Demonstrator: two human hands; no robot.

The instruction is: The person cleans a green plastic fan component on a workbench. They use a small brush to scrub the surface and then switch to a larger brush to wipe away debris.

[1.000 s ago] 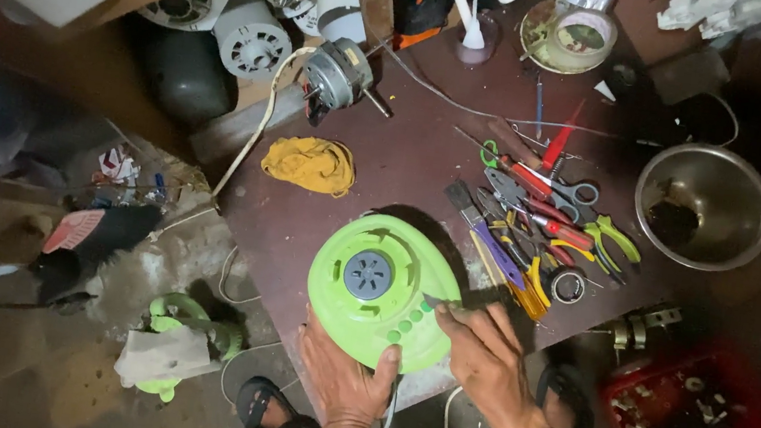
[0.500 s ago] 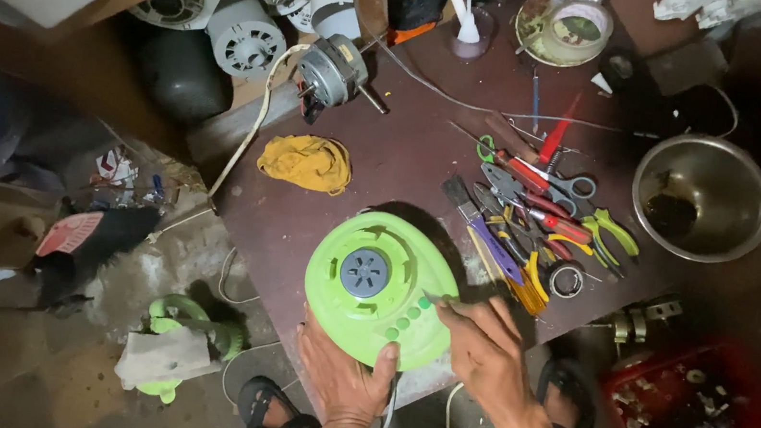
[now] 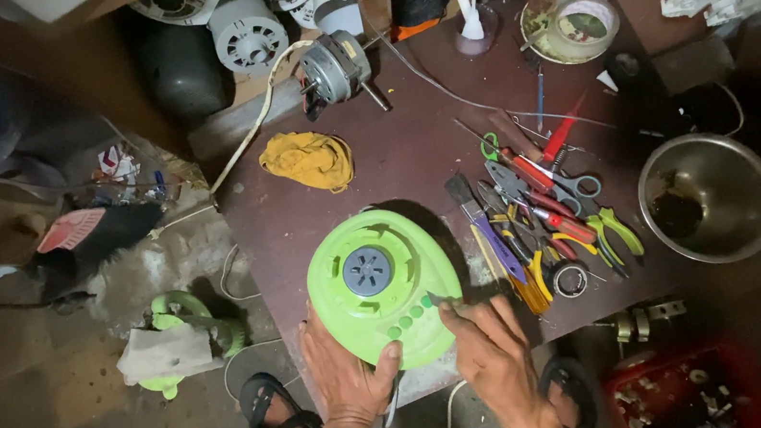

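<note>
The bright green blender base (round grey coupling in its middle, a row of buttons along its near edge) sits at the near edge of the dark brown tabletop, just left of a pile of pliers, scissors and screwdrivers. The left hand cups the base's near rim from below, its grip closed on it with the thumb over the edge. The right hand pinches something thin against the buttons; I cannot tell what it is.

A dark brown table carries a green housing, yellow rag, hand tools and motor.
</note>
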